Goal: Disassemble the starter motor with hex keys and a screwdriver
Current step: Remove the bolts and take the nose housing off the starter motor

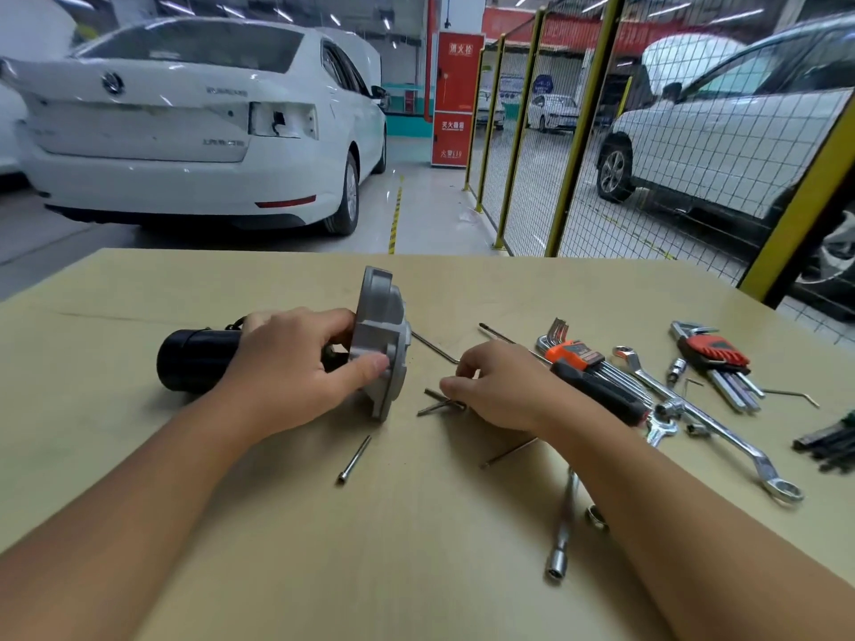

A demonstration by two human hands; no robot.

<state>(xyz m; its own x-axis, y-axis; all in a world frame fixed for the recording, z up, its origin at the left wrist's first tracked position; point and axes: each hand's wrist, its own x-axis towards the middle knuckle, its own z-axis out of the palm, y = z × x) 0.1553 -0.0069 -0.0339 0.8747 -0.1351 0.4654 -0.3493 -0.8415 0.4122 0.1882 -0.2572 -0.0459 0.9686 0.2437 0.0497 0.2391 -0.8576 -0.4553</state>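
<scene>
Starter motor [277, 358] on bench [139, 432], left hand [296, 367] gripping its housing; right hand [499, 386] pinching loose bolts [439, 402] just right.

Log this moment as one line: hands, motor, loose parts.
left hand: grips starter motor at housing | right hand: pinches small hex keys on table | long bolt: loose on table

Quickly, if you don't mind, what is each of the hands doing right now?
Left hand: grips the starter motor at its silver end housing.
Right hand: fingers curled, pinching a small hex key lying on the table.
</scene>
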